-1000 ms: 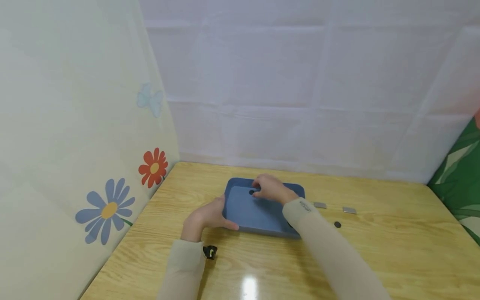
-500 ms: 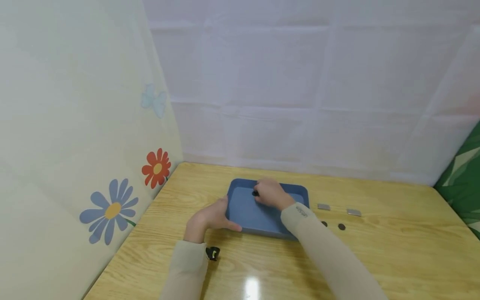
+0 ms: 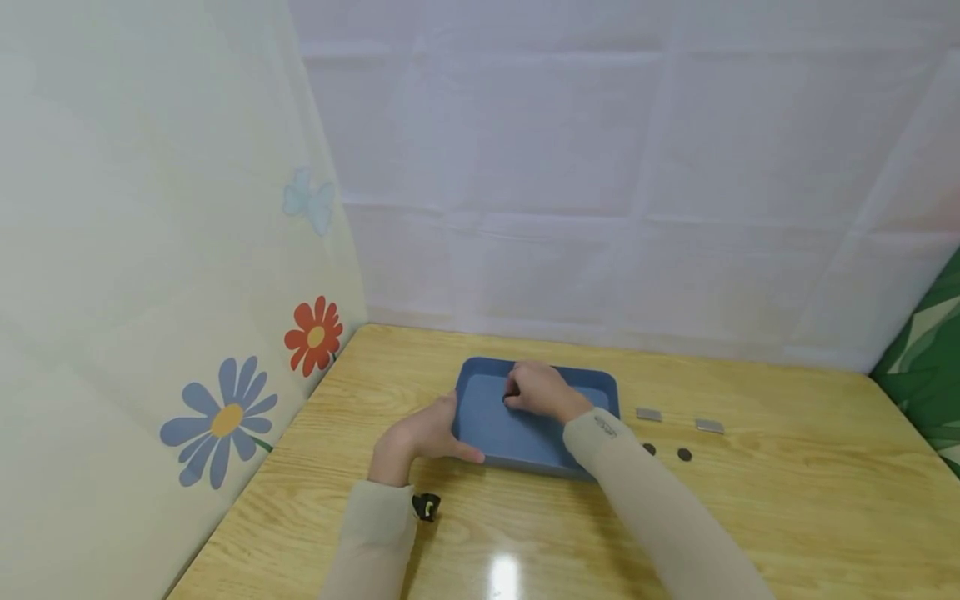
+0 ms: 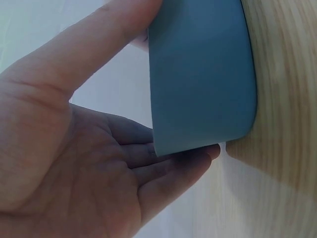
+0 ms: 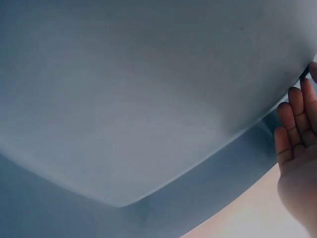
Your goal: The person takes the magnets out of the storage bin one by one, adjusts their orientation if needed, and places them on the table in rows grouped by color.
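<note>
A shallow blue tray (image 3: 480, 417) lies on the wooden table. My left hand (image 3: 423, 429) holds its left end, with the thumb along the near wall and the fingers round the left side. In the left wrist view, that hand (image 4: 99, 153) spans a corner of the tray (image 4: 198, 74). Inside the tray, toward the back, my right hand (image 3: 540, 390) pinches a small dark disc (image 3: 507, 399), mostly hidden by the fingertips. The right wrist view has the right hand (image 5: 299, 124) at the frame edge, near the tray wall, a dark sliver (image 5: 305, 73) showing at its fingertips.
Right of the tray lie a flat grey rectangular piece (image 3: 648, 414) and another grey piece (image 3: 709, 426). Nearer are a dark disc (image 3: 685, 454) and another disc (image 3: 649, 448), partly behind the right sleeve. A small black device (image 3: 426, 507) sits by the left cuff.
The right thumb and fingers have closed on the dark disc lying in the tray, then shifted slightly toward the near side. The left hand keeps its hold. The head view has turned slightly.
</note>
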{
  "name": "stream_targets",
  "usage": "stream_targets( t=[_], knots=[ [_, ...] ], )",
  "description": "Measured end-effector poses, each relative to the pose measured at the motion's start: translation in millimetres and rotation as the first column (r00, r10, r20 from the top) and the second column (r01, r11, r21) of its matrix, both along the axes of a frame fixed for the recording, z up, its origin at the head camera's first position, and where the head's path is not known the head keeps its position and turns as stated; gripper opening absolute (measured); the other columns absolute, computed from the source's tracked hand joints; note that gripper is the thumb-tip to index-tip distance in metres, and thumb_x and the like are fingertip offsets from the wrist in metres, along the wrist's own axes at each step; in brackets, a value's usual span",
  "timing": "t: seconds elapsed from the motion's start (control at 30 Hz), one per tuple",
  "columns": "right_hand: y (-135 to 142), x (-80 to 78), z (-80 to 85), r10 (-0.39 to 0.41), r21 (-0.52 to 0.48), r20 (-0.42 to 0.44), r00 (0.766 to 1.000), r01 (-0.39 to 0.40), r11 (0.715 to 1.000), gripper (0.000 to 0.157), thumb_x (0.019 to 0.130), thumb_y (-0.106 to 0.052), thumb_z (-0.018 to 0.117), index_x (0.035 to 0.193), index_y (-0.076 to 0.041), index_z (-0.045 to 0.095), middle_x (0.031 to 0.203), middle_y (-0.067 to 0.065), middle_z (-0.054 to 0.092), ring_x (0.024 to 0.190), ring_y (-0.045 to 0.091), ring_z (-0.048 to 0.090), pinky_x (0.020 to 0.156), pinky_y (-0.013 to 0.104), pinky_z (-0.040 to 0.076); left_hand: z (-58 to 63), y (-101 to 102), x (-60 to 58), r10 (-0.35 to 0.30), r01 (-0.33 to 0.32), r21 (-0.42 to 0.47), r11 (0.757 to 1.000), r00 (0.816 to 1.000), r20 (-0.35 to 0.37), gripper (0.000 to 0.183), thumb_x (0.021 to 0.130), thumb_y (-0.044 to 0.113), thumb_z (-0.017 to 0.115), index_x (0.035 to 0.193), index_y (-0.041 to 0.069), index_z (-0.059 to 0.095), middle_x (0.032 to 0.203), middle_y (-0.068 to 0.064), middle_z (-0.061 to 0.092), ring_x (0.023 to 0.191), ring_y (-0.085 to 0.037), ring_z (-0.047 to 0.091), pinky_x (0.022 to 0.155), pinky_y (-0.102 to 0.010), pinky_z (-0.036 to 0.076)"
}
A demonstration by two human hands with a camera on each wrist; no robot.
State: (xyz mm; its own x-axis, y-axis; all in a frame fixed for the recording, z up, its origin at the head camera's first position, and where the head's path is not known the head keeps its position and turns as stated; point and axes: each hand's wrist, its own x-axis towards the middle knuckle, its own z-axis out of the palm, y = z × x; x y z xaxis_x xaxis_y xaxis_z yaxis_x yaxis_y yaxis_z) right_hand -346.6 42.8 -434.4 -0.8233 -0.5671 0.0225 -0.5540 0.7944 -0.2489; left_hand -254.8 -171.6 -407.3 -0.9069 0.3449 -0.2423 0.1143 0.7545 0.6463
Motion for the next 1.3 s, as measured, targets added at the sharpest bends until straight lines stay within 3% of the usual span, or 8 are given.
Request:
stream_targets(
  t=[0.3, 0.63, 1.03, 1.3],
  knots=[
    [7, -0.9, 9.4, 0.006, -0.015, 0.059, 0.998, -0.005, 1.000, 0.016, 0.094, -0.025, 0.075, 0.103, -0.012, 0.078, 0.102, 0.002, 0.075, 0.089, 0.013, 0.066, 0.083, 0.034, 0.058, -0.2, 4, 0.7, 0.001, -0.001, -0.012, 1.000, 1.000, -0.005, 0.123, 0.079, 0.039, 0.091, 0.161, -0.009, 0.013, 0.163, -0.029, 0.034, 0.147, -0.038, 0.043, 0.121, -0.053, 0.037],
    [18, 8.8, 38.3, 0.005, 0.002, 0.054, 0.999, -0.005, 1.000, 0.016, 0.096, -0.027, 0.075, 0.106, -0.015, 0.076, 0.107, 0.000, 0.072, 0.097, 0.015, 0.066, 0.087, 0.034, 0.057, 0.3, 1, 0.7, -0.001, 0.001, 0.007, 1.000, 1.000, -0.009, 0.122, 0.078, 0.037, 0.092, 0.160, -0.010, 0.015, 0.159, -0.030, 0.039, 0.143, -0.039, 0.047, 0.120, -0.055, 0.039],
    [45, 15.7, 61.7, 0.039, 0.025, -0.048, 0.998, -0.038, 0.999, 0.017, 0.094, -0.025, 0.075, 0.107, -0.014, 0.075, 0.105, 0.000, 0.070, 0.097, 0.017, 0.066, 0.088, 0.035, 0.057, -0.6, 0, -1.5, -0.013, 0.013, 0.002, 1.000, 0.999, -0.033, 0.120, 0.078, 0.036, 0.092, 0.159, -0.012, 0.017, 0.155, -0.030, 0.044, 0.139, -0.040, 0.051, 0.117, -0.055, 0.042],
    [71, 26.7, 71.1, 0.050, 0.033, -0.118, 0.992, -0.046, 0.998, 0.014, 0.092, -0.024, 0.077, 0.102, -0.014, 0.075, 0.101, 0.001, 0.070, 0.095, 0.019, 0.066, 0.087, 0.037, 0.057, -0.1, 1, -1.6, -0.024, 0.023, -0.013, 1.000, 0.999, -0.032, 0.124, 0.078, 0.037, 0.092, 0.160, -0.013, 0.012, 0.162, -0.032, 0.033, 0.147, -0.042, 0.042, 0.121, -0.057, 0.037]
  ],
)
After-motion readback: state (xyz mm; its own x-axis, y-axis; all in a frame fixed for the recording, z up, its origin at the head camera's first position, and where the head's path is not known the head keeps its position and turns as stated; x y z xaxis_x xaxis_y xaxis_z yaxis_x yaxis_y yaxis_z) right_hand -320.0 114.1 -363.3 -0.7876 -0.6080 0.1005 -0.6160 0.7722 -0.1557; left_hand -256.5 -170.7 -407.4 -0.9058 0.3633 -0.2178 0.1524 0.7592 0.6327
